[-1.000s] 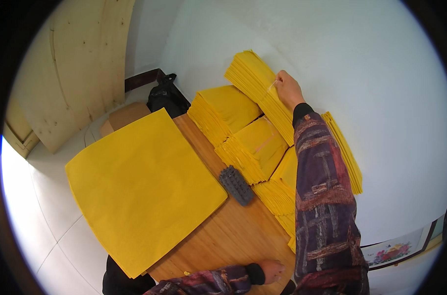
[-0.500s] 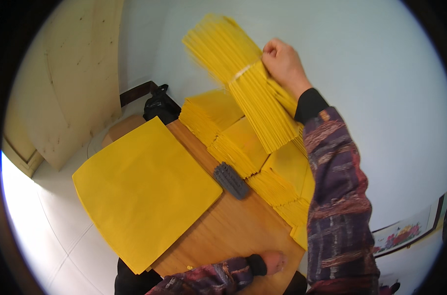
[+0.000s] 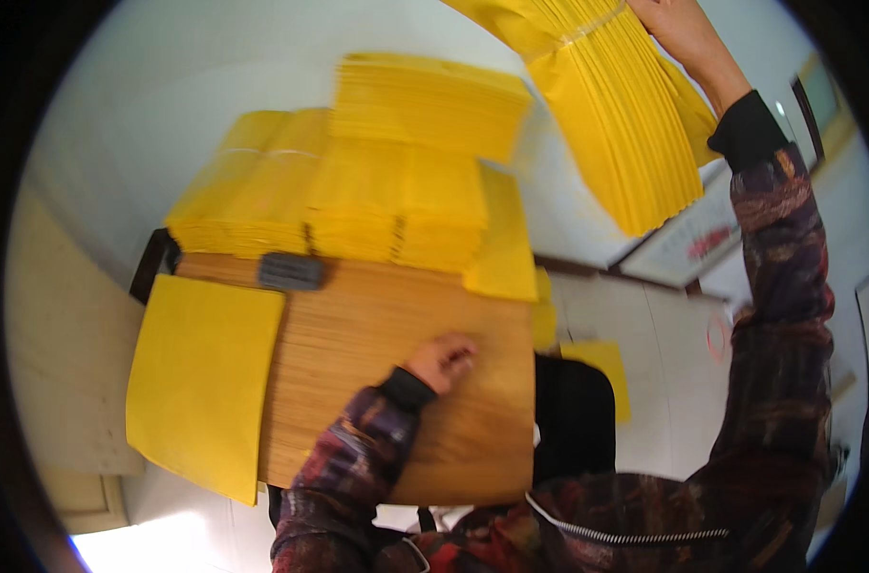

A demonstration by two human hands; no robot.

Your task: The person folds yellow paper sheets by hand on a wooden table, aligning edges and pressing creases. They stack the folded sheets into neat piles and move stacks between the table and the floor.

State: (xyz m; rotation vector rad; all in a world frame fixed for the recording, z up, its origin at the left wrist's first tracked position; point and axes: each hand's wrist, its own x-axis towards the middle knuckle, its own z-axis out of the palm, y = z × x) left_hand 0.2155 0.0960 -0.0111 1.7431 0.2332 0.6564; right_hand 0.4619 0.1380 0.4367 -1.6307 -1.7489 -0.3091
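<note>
High at the right, my right hand point(image 3: 681, 31) is closed on the edge of a thick bundle of yellow folded paper point(image 3: 616, 115), held in the air by its pale band. The bundle's upper end runs out of the picture. My left hand point(image 3: 444, 361) rests on the wooden table point(image 3: 377, 325) with its fingers curled in; nothing shows in them. Stacked banded yellow bundles point(image 3: 396, 191) line the table's far side, with one more lying on top. A flat pile of yellow sheets point(image 3: 205, 382) covers the table's left end.
A dark grey ridged block point(image 3: 291, 271) sits before the bundles. Yellow sheets point(image 3: 606, 377) show low down beyond the table's right edge, next to a dark seat point(image 3: 578, 411). A wall stands behind the bundles, and a framed picture point(image 3: 687, 234) is at the right.
The view has turned to the right. My right hand has carried the yellow bundle away from above the stacked bundles, to the right of the table. My left hand stays curled on the table.
</note>
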